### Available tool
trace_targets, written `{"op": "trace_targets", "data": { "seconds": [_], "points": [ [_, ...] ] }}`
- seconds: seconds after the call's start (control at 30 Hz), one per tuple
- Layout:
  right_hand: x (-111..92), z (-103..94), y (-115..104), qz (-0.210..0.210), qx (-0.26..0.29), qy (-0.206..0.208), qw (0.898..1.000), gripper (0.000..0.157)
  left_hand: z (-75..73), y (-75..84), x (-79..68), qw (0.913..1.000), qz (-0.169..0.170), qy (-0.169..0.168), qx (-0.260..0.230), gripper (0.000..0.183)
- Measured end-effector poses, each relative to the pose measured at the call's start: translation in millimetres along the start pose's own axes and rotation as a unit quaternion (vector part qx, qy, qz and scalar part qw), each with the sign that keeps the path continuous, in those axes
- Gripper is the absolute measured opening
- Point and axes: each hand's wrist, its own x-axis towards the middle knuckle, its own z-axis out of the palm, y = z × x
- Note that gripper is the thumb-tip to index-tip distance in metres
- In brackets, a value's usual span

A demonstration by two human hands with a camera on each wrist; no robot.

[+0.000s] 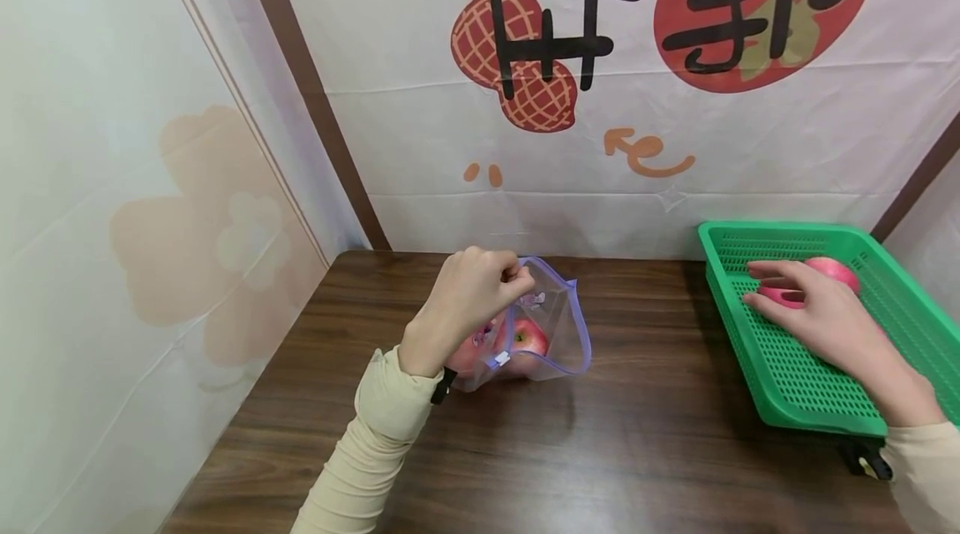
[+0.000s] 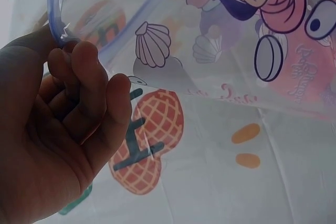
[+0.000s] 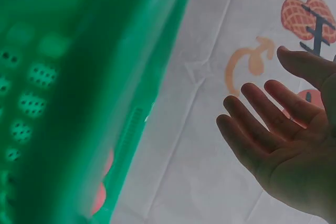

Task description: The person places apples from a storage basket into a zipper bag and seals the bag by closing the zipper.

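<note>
My left hand [image 1: 472, 292] pinches the top edge of a clear zip bag [image 1: 564, 353] between thumb and curled fingers. The bag has a purple rim and a white slider, and its mouth gapes. Inside lie a red-yellow apple [image 1: 531, 339] and more red fruit, partly hidden by my wrist. Shell and cartoon prints on the bag [image 2: 210, 77] show in the left wrist view. Over the green basket [image 1: 817, 417] hovers my right hand [image 1: 832, 321], fingers spread and holding nothing. Pink-red apples [image 1: 834, 271] sit in the basket beyond it, partly covered by the hand.
The brown wooden table [image 1: 630, 451] carries the bag at its middle and the basket at the right. A white printed curtain [image 1: 420, 126] hangs behind the far edge, and another white sheet [image 1: 90, 284] stands along the left side.
</note>
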Motion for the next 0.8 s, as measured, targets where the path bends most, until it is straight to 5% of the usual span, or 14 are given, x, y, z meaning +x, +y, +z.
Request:
{"op": "trace_targets", "data": {
  "seconds": [0.33, 0.57, 0.8],
  "points": [
    [-6, -3.4, 38, 0.058, -0.081, -0.008, 0.995, 0.056, -1.8, -1.7, -1.2, 1.0000, 0.000, 0.002, -0.003, 0.029],
    [-15, -4.0, 65, 0.084, -0.092, 0.014, 0.992, 0.055, -1.7, -1.5, -0.8, 1.0000, -0.002, -0.001, -0.002, 0.029],
    [-20, -5.6, 86, 0.107, -0.104, -0.007, 0.989, 0.059, -1.8, -2.0, -1.3, 1.0000, -0.004, 0.000, -0.001, 0.028]
  ]
}}
